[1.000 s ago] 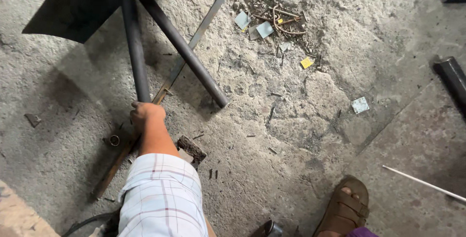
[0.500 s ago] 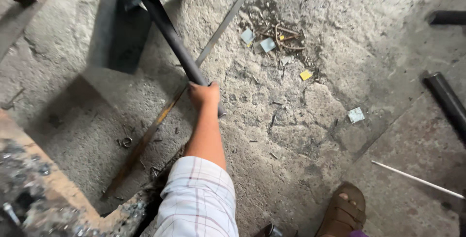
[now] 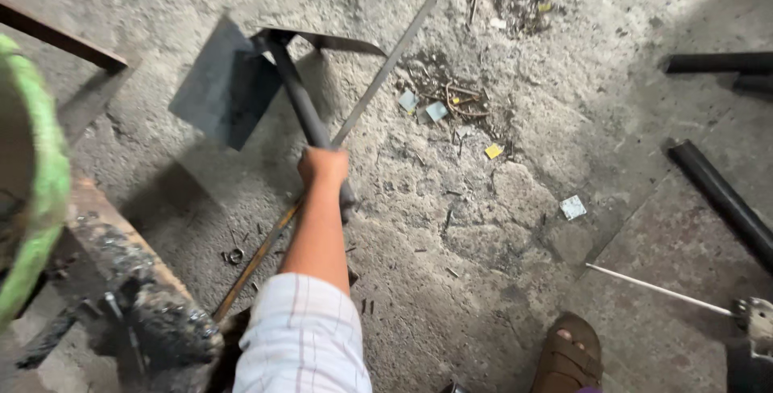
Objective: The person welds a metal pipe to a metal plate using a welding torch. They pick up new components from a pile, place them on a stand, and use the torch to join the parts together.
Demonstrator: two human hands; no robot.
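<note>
While a sandaled foot (image 3: 573, 354) stands at the floor's near edge, the left hand (image 3: 324, 166) is clamped on a dark metal pipe (image 3: 302, 107) mid-floor; the pipe runs up to a flat metal plate (image 3: 221, 87), crossing a thin rusty rod (image 3: 378, 87). Right hand unseen.

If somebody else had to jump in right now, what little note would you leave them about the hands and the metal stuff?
Left hand: closed around the dark pipe, near its lower end.
Right hand: not in view.
Things: the pipe runs up to a flat dark metal plate joined to its far end. The plate stands tilted above the concrete floor. A long thin rusty rod lies on the floor and passes under the hand. More black pipes lie off to the right.
Done: the pipe is in hand, the plate raised.
Left: the piece is not set down; the rod looks untouched.
</note>
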